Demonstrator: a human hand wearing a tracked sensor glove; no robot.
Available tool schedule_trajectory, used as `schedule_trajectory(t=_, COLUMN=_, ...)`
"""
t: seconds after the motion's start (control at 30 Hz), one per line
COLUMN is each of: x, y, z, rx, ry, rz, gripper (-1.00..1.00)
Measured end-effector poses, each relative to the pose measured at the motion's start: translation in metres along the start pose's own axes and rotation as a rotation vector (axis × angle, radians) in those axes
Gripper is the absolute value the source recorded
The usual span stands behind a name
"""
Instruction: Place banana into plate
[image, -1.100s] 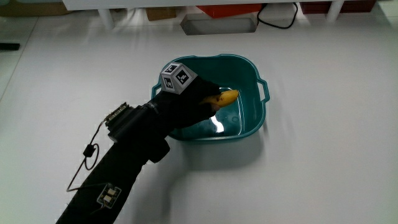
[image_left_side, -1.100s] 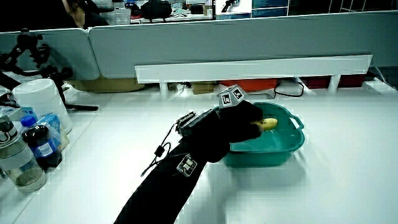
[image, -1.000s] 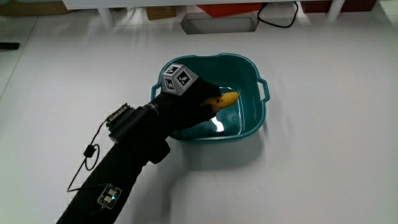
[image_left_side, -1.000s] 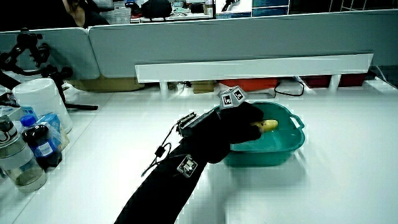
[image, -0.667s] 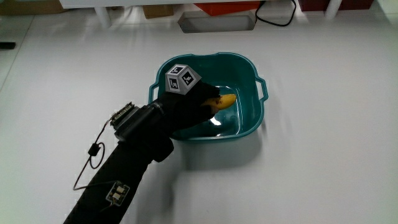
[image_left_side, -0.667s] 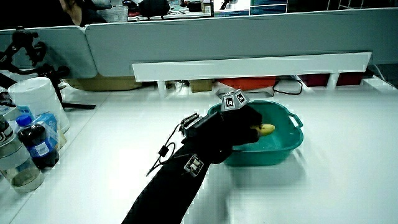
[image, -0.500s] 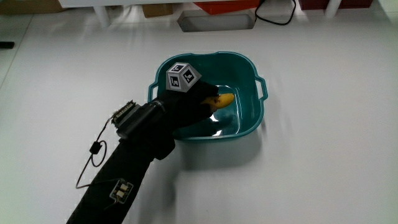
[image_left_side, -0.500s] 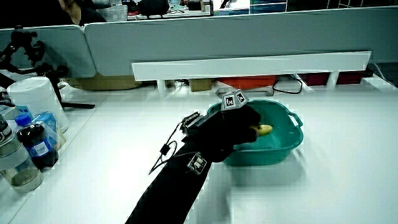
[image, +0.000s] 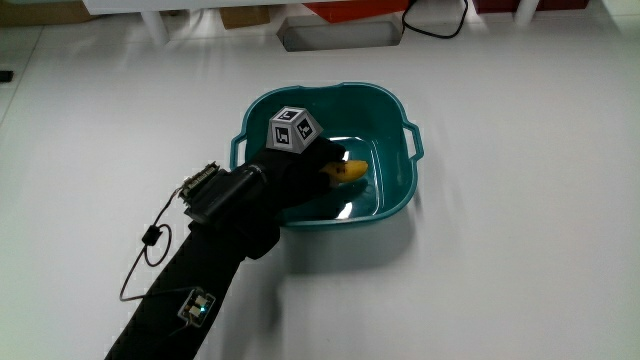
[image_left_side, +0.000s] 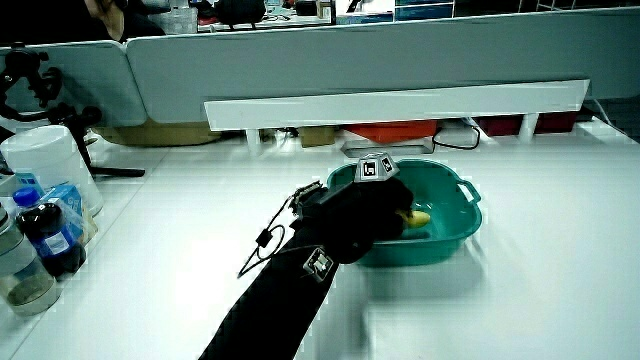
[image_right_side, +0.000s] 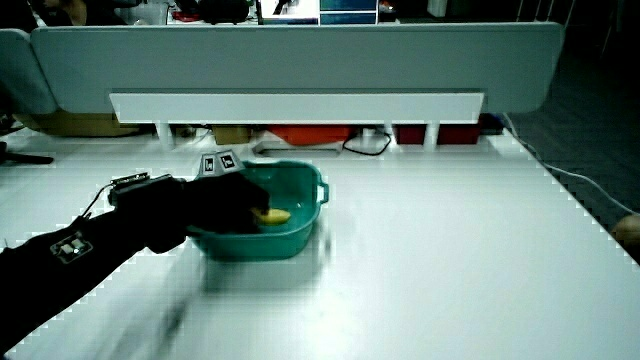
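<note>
Banana (image: 349, 171), yellow and mostly hidden under the hand (image: 300, 165), is lying low inside the teal basin (image: 398, 110); black-gloved fingers are curling closed around it. Bottles (image_left_side: 45, 235) are standing near the table's edge (image_left_side: 20, 320).

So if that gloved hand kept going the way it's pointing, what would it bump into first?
Probably the teal basin's inner wall past the banana that the hand holds; depth is hard to judge.
</note>
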Motion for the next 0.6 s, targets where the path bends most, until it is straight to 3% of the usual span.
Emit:
schedule_trajectory(t=0.17, x=-0.001, y=0.002, z=-0.008, rx=-0.043, ry=0.052, rz=0.047, gripper=0.00)
schedule_trajectory(t=0.2, x=-0.002, y=0.003, z=-0.009, rx=-0.039, ry=0.069, rz=0.045, gripper=0.00)
schedule_trajectory(t=0.27, x=-0.005, y=0.004, z=-0.008, rx=-0.030, ry=0.039, rz=0.048, gripper=0.00)
schedule_trajectory(t=0.47, x=-0.004, y=0.005, z=-0.011, rx=-0.029, ry=0.110, rz=0.067, gripper=0.00)
schedule_trajectory(t=0.53, x=-0.006, y=0.004, z=-0.011, rx=-0.028, ry=0.085, rz=0.079, gripper=0.00)
schedule_trajectory(t=0.6, x=-0.005, y=0.006, z=-0.013, rx=-0.030, ry=0.135, rz=0.072, gripper=0.00)
